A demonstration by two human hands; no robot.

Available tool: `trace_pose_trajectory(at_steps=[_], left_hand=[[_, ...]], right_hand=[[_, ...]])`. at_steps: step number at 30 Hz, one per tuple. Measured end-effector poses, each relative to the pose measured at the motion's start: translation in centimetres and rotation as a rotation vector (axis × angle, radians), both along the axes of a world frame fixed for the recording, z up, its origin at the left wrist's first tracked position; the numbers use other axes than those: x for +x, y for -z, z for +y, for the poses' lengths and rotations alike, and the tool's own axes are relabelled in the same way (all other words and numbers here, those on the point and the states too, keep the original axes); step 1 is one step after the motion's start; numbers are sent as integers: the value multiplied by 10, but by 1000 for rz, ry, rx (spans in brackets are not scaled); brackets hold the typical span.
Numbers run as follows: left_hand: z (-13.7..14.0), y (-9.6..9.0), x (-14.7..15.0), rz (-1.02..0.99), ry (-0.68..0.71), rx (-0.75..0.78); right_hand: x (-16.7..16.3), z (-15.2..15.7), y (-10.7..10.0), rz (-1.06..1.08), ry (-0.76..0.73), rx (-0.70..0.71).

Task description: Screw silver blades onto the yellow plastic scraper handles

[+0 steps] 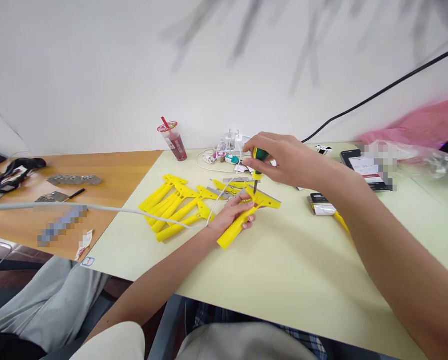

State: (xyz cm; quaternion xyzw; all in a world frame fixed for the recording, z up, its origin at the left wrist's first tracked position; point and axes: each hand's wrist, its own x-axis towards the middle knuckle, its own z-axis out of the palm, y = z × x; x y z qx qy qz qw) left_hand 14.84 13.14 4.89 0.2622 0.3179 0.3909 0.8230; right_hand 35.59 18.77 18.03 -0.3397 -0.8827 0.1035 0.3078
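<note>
My left hand (234,214) is closed round a yellow scraper (234,231) near its head, with the handle slanting down toward me and a thin metal blade along the far edge. My right hand (274,155) grips a green and yellow screwdriver (258,174) from above. The screwdriver stands almost upright, its tip at the scraper's head; the screw itself is too small to make out. Left of my left hand lies a group of yellow scraper handles (175,202). Behind the held scraper are more yellow pieces (227,187) and a loose metal strip (242,180).
A cup with a red straw (176,142) stands by the wall, beside a power strip with plugs (233,142). To the right lie a boxed scraper (322,205) and a phone (370,170). A white cable (134,211) crosses in front. Someone in grey trousers (55,295) sits at left.
</note>
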Motion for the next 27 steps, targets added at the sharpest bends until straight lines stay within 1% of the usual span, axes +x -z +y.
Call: trace_pose_trajectory(at_steps=[3, 8, 11, 13, 15, 22, 24, 27], left_hand=[[-1, 1, 2, -18, 5, -38], [1, 1, 0, -59, -40, -93], [2, 1, -2, -69, -68, -99], [1, 1, -2, -76, -57, -93], [1, 2, -2, -80, -47, -86], [4, 4, -3, -76, -101, -93], [4, 4, -2, -70, -110, -96], [3, 2, -1, -62, -109, -98]], right_hand=[[-2, -2, 1, -10, -60, -49], [-3, -2, 0, 22, -69, -125], [-3, -1, 1, 3, -46, -98], [-3, 0, 3, -30, 2, -49], [-2, 0, 4, -52, 30, -30], [1, -1, 0, -12, -65, -140], [0, -1, -1, -10, -56, -128], [-1, 2, 2, -56, 1, -66]])
